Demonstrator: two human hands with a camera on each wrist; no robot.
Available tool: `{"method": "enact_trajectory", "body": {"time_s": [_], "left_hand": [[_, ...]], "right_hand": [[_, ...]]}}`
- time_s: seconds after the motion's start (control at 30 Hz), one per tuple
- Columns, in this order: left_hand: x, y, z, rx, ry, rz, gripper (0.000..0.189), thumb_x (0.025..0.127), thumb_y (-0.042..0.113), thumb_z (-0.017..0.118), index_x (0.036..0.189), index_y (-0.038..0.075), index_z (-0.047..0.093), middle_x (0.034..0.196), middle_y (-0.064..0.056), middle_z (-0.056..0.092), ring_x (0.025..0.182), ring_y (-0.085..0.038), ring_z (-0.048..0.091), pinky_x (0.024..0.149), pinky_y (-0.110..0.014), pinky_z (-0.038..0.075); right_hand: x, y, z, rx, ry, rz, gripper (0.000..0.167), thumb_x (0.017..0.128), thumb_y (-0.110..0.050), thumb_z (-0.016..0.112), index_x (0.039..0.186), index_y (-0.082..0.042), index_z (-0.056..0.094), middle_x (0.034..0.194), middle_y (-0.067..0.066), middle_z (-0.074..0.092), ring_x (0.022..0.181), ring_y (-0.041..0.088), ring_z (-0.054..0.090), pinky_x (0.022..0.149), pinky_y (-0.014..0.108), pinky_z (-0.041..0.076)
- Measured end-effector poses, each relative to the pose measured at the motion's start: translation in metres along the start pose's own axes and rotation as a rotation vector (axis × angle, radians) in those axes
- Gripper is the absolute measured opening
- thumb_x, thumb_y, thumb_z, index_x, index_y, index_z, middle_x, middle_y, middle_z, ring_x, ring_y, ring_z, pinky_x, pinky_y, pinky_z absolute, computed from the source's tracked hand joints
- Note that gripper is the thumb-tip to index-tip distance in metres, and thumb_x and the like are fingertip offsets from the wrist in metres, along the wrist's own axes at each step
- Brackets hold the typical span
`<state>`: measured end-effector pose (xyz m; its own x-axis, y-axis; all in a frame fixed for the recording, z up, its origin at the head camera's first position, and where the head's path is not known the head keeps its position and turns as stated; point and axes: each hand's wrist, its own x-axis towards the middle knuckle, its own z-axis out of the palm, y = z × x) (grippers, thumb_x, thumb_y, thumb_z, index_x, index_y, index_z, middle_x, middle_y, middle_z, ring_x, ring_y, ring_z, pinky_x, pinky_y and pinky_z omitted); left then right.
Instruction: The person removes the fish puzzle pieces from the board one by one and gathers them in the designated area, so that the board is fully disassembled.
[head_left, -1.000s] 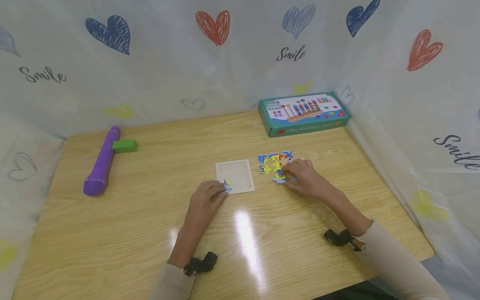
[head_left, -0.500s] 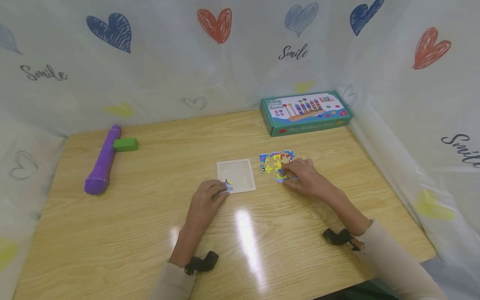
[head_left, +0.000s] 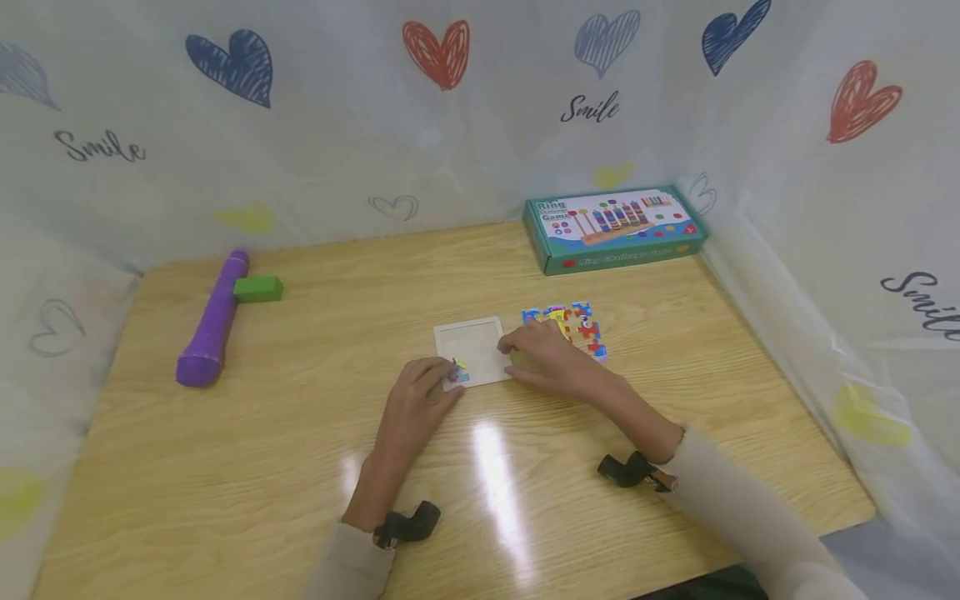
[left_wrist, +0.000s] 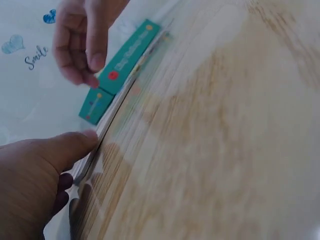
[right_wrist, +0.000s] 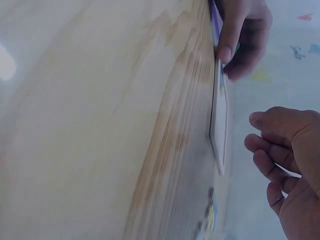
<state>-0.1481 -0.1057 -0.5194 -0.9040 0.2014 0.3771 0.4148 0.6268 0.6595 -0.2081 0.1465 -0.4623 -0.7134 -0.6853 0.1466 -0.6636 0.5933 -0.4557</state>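
A small square wooden puzzle tray lies flat on the table between the hands. My left hand grips its near left corner, thumb at the front edge and fingers over the side. A blue and yellow jigsaw piece sits in that corner, partly under the fingertips. My right hand hovers at the tray's right edge. In the right wrist view its thumb and loosely bent fingers stand apart with nothing visible between them. Colourful jigsaw pieces lie right of the tray, partly hidden behind the right hand.
A green Ring Challenge Game box stands at the back right. A purple toy microphone and a green block lie at the left. A pale curtain with printed hearts hangs behind the wooden table.
My right hand has moved left from the loose pieces to the tray's right edge, uncovering some of the pieces on the right. My left hand stays on the tray corner.
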Motion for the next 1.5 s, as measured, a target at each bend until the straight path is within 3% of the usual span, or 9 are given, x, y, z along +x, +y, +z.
{"method": "enact_trajectory", "body": {"time_s": [0.1, 0.37, 0.73, 1.2, 1.33, 1.5], "left_hand": [[-0.001, 0.000, 0.000, 0.006, -0.011, -0.022, 0.041, 0.084, 0.015, 0.083, 0.122, 0.009, 0.070, 0.123, -0.005, 0.063, 0.120, -0.023, 0.053, 0.104, -0.038, 0.045], [-0.001, -0.005, -0.005, 0.055, 0.008, 0.013, 0.053, 0.087, 0.017, 0.079, 0.136, 0.009, 0.061, 0.131, -0.009, 0.059, 0.125, -0.026, 0.052, 0.106, -0.042, 0.042], [0.002, -0.010, -0.003, 0.051, 0.007, 0.060, 0.040, 0.088, 0.017, 0.077, 0.123, 0.001, 0.068, 0.130, -0.010, 0.061, 0.125, -0.028, 0.053, 0.107, -0.042, 0.041], [0.004, -0.008, -0.006, 0.026, 0.004, 0.037, 0.036, 0.088, 0.013, 0.078, 0.119, 0.000, 0.069, 0.129, -0.010, 0.062, 0.125, -0.027, 0.053, 0.108, -0.040, 0.040], [0.003, -0.008, -0.006, 0.031, -0.011, 0.016, 0.036, 0.088, 0.014, 0.077, 0.120, 0.000, 0.069, 0.130, -0.009, 0.061, 0.126, -0.026, 0.052, 0.109, -0.039, 0.039], [0.002, -0.011, -0.008, 0.041, -0.006, 0.005, 0.037, 0.087, 0.014, 0.078, 0.120, 0.000, 0.069, 0.130, -0.009, 0.062, 0.126, -0.027, 0.052, 0.109, -0.038, 0.039]], "right_hand": [[0.013, -0.007, 0.007, -0.020, -0.021, -0.020, 0.025, 0.092, -0.015, 0.073, 0.115, -0.004, 0.069, 0.113, 0.004, 0.070, 0.109, 0.023, 0.056, 0.095, 0.046, 0.037], [0.032, -0.017, 0.020, -0.029, -0.057, -0.041, 0.028, 0.092, -0.015, 0.073, 0.118, -0.007, 0.068, 0.113, 0.002, 0.069, 0.106, 0.019, 0.056, 0.092, 0.040, 0.036], [0.040, -0.019, 0.027, -0.067, -0.086, -0.028, 0.026, 0.092, -0.014, 0.073, 0.118, -0.008, 0.069, 0.110, 0.001, 0.069, 0.103, 0.019, 0.057, 0.087, 0.037, 0.037], [0.054, -0.019, 0.037, -0.086, -0.035, -0.009, 0.014, 0.088, -0.008, 0.071, 0.102, -0.010, 0.070, 0.093, -0.003, 0.068, 0.089, 0.016, 0.056, 0.086, 0.036, 0.035], [0.053, -0.019, 0.036, -0.077, -0.011, 0.008, 0.015, 0.086, -0.006, 0.071, 0.101, -0.009, 0.071, 0.094, -0.003, 0.068, 0.092, 0.017, 0.056, 0.088, 0.036, 0.036], [0.049, -0.017, 0.029, -0.066, 0.036, -0.030, 0.016, 0.087, -0.006, 0.071, 0.102, -0.009, 0.070, 0.094, -0.003, 0.067, 0.093, 0.018, 0.055, 0.087, 0.037, 0.038]]}}
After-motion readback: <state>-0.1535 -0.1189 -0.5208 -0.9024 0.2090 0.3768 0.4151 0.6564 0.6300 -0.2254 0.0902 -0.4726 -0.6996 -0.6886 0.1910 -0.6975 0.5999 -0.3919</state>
